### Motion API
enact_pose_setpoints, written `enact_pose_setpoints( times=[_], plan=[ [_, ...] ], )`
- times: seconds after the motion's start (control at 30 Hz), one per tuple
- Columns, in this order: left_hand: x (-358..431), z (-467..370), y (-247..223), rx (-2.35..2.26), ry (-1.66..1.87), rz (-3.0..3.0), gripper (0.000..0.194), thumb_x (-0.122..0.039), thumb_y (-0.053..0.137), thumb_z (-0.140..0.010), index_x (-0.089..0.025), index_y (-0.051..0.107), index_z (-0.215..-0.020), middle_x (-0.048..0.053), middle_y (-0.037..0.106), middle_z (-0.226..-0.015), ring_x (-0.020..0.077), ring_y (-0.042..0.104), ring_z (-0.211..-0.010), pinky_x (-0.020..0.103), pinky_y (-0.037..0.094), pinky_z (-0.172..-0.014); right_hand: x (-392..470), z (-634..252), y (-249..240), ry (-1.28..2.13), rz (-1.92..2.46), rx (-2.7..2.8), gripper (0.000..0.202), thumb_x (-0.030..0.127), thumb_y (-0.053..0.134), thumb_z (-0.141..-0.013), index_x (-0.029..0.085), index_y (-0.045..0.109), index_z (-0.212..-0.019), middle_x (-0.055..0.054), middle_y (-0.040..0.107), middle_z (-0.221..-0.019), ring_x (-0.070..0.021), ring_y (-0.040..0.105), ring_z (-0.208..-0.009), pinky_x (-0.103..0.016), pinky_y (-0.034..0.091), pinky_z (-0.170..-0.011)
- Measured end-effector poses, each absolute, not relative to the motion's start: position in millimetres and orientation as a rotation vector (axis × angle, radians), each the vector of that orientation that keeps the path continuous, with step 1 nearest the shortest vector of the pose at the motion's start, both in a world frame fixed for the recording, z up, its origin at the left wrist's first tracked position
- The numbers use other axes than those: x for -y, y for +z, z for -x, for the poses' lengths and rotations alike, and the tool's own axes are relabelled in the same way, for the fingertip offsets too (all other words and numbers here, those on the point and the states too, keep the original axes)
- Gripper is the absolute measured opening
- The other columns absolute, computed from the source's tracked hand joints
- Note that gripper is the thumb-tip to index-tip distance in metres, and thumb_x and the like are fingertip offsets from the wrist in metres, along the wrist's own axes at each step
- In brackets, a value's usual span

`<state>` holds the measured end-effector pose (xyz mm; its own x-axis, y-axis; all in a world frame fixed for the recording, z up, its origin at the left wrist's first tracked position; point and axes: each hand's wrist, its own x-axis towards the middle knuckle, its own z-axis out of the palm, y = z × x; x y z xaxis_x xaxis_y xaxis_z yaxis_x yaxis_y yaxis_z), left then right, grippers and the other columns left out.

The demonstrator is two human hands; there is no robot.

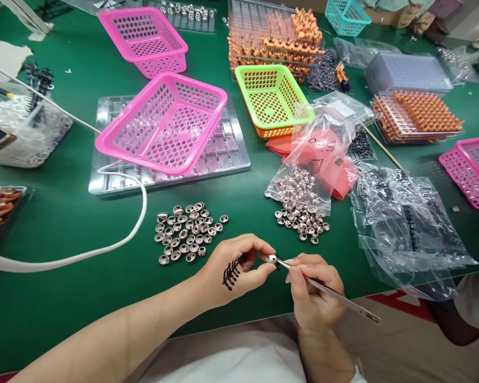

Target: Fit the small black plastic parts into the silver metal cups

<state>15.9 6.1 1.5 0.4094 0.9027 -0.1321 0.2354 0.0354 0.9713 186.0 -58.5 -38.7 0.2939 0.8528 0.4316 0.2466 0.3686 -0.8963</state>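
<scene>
My left hand (223, 266) pinches a small silver metal cup (271, 259) with a hole in it between thumb and forefinger. Against the same palm lies a black branched plastic strip (231, 274), its other end hidden by the fingers. In my right hand (319, 290) is a pair of metal tweezers (343, 300), tips touching the cup. A tiny dark bit shows beside the tips, too small to name. Left of my hands, loose silver cups (183, 232) are spread on the green table (115, 287). More silver cups (303, 218) spill from a clear bag (295, 183) beyond my right hand.
A pink basket (163, 125) rests on a clear tray (235, 143), with another pink basket (143, 40) behind. A green basket (273, 98) stands mid-table. Bags of black parts (411, 229) lie right. A white cable (131, 234) crosses the left. A co-worker's hands (413, 18) show far right.
</scene>
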Motion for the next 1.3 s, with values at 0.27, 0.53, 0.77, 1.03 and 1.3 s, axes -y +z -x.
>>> enact_pose_setpoints(
  times=[0.27, 0.53, 0.77, 1.03, 1.3],
  plan=[
    [-4.7, -16.0, 0.7, -1.039, 0.805, -1.590, 0.010, -0.012, 0.070, -0.076, -0.013, 0.072, -0.086, 0.001, 0.067, -0.074, 0.0042, 0.040, -0.048, 0.016, 0.035, -0.045, 59.0, -186.6, -37.2, 0.580, 1.159, 1.248, 0.025, 0.002, 0.066, -0.084, 0.022, 0.062, -0.097, -0.001, 0.072, -0.083, -0.0172, 0.070, -0.076, -0.034, 0.062, -0.065],
    [-4.4, -16.6, 0.5, -1.037, 0.809, -1.591, 0.009, -0.012, 0.070, -0.076, -0.013, 0.073, -0.085, 0.002, 0.069, -0.074, 0.0039, 0.040, -0.048, 0.015, 0.036, -0.045, 59.0, -186.4, -38.7, 0.565, 1.178, 1.256, 0.022, 0.005, 0.067, -0.085, 0.024, 0.061, -0.096, 0.000, 0.071, -0.082, -0.0171, 0.070, -0.074, -0.035, 0.062, -0.064],
    [-4.5, -16.6, -0.8, -1.046, 0.796, -1.605, 0.010, -0.012, 0.070, -0.075, -0.013, 0.073, -0.085, 0.002, 0.070, -0.074, 0.0043, 0.041, -0.047, 0.016, 0.036, -0.044, 58.8, -186.1, -38.2, 0.537, 1.198, 1.264, 0.020, 0.007, 0.067, -0.086, 0.024, 0.061, -0.095, 0.000, 0.070, -0.080, -0.0172, 0.070, -0.072, -0.036, 0.062, -0.065],
    [-7.5, -11.3, -4.2, -1.063, 0.817, -1.711, 0.009, -0.017, 0.069, -0.081, -0.016, 0.072, -0.089, 0.001, 0.071, -0.076, 0.0068, 0.046, -0.050, 0.018, 0.040, -0.048, 57.7, -185.1, -38.0, 0.523, 1.227, 1.232, 0.020, 0.006, 0.067, -0.085, 0.023, 0.061, -0.094, 0.000, 0.069, -0.080, -0.0170, 0.070, -0.073, -0.033, 0.062, -0.060],
    [-49.4, 43.9, 16.7, -1.639, 0.202, -1.995, 0.025, -0.028, 0.055, -0.085, -0.021, 0.074, -0.100, 0.005, 0.077, -0.093, 0.0240, 0.071, -0.081, 0.032, 0.053, -0.074, 56.9, -182.3, -38.6, 0.583, 1.199, 1.179, 0.021, 0.003, 0.065, -0.086, 0.022, 0.062, -0.094, -0.002, 0.069, -0.085, -0.0160, 0.069, -0.075, -0.027, 0.058, -0.052]
  ],
)
